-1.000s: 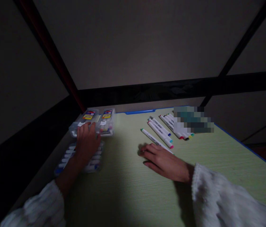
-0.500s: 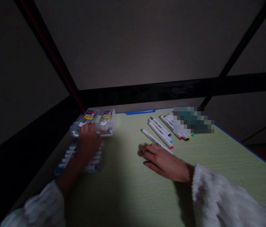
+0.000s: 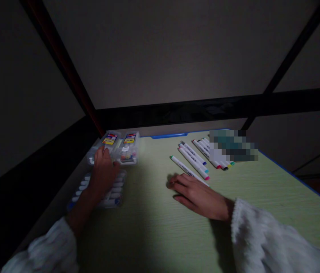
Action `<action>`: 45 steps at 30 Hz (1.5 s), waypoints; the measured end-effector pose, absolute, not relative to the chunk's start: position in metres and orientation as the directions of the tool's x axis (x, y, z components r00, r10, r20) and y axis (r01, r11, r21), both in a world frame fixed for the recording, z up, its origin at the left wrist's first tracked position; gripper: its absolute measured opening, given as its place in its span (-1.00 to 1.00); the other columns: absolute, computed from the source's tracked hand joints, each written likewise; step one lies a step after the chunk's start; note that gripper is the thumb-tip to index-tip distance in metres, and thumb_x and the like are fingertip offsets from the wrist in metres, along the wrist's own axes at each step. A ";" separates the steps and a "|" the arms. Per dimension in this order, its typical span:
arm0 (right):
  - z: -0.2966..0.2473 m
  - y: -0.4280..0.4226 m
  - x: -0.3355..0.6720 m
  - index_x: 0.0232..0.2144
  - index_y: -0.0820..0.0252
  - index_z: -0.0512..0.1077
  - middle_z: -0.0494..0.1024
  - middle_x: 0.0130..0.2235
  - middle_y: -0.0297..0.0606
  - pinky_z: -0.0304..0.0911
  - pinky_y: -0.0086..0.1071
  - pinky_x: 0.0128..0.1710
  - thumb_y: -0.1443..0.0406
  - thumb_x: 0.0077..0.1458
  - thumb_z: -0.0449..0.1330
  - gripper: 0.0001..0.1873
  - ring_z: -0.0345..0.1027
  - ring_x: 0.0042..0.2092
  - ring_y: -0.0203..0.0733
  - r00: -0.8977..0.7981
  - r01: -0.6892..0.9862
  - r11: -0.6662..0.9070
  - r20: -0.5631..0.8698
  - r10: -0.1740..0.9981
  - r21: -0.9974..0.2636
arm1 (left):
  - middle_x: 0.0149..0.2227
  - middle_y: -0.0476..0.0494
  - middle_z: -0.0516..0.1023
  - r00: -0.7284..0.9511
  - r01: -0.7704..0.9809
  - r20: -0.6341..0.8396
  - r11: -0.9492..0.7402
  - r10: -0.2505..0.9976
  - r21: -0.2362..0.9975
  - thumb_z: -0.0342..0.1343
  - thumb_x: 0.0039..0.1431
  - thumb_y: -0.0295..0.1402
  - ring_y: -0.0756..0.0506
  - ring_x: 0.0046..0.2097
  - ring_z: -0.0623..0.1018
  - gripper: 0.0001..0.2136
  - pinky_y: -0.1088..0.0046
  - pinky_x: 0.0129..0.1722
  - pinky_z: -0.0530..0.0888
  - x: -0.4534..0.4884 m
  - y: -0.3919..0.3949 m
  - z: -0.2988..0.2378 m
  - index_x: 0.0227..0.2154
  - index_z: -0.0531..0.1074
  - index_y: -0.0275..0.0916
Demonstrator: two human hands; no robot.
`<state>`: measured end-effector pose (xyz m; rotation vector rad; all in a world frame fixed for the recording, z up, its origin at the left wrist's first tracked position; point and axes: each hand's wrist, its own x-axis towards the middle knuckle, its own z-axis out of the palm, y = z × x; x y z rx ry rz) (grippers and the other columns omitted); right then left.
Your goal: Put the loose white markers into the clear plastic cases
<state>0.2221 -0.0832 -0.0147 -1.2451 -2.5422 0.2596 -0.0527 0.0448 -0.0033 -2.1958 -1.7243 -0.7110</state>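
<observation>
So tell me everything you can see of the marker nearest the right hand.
The marker is slim and white, apparently plastic, with dark print on its barrel and green at its far end. It lies slantwise on the table, apart from the other markers. The right hand hides part of its near half; whether they touch is unclear.

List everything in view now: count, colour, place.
Labelled boxes: two, clear, back left
Marker case: one, clear with white markers, in front of boxes
Loose markers: at least eight, white with coloured ends, middle to right
Pixelated patch: one, teal and dark, back right
Tabletop: one, pale green, centre
Strip: one, blue, tabletop's back edge
Wall: one, dark grey, behind tabletop
Post: one, dark red, upper left
Bars: at least two, black, across wall
Sleeves: two, white, lower corners
Left hand: one, bare, fingers at left labelled box, contact unclear
Right hand: one, bare, beside nearest loose marker
</observation>
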 end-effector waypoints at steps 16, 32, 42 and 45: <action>-0.015 -0.083 0.223 -0.07 0.25 0.31 0.35 -0.09 -0.09 0.22 -0.14 -0.06 0.29 0.18 -0.01 -0.71 0.21 -0.06 -0.08 -0.581 0.734 0.607 0.181 0.793 -0.304 | 0.12 -0.30 0.15 0.111 0.989 0.541 -0.146 0.834 0.021 -0.01 0.06 -0.34 -0.40 0.21 0.07 -0.69 0.04 0.13 0.15 -0.072 0.053 -0.003 -0.11 0.36 -0.30; -0.014 -0.083 0.222 -0.07 0.27 0.31 0.34 -0.07 -0.08 0.22 -0.11 -0.05 0.29 0.18 0.00 -0.71 0.20 -0.03 -0.06 -0.581 0.738 0.605 0.175 0.795 -0.297 | 0.04 -0.47 0.20 0.144 0.989 0.518 -0.145 0.843 -0.038 0.03 0.08 -0.20 -0.42 0.07 0.25 -0.47 0.06 -0.02 0.30 -0.079 0.060 -0.006 0.08 0.19 -0.35; -0.015 -0.083 0.223 -0.08 0.25 0.31 0.35 -0.10 -0.08 0.23 -0.11 -0.07 0.29 0.18 -0.01 -0.72 0.21 -0.05 -0.07 -0.581 0.723 0.618 0.213 0.786 -0.307 | 0.08 -0.42 0.18 0.111 0.986 0.488 -0.157 0.866 0.053 0.04 0.05 -0.22 -0.40 0.11 0.24 -0.52 0.09 0.01 0.29 -0.077 0.061 -0.005 0.02 0.21 -0.32; -0.015 -0.083 0.223 -0.08 0.26 0.31 0.35 -0.10 -0.08 0.23 -0.11 -0.07 0.29 0.18 -0.01 -0.72 0.21 -0.05 -0.07 -0.583 0.721 0.621 0.214 0.784 -0.308 | 0.08 -0.42 0.17 0.084 0.988 0.474 -0.136 0.877 0.076 0.05 0.04 -0.21 -0.41 0.10 0.26 -0.50 0.10 0.00 0.30 -0.075 0.059 -0.003 0.03 0.18 -0.31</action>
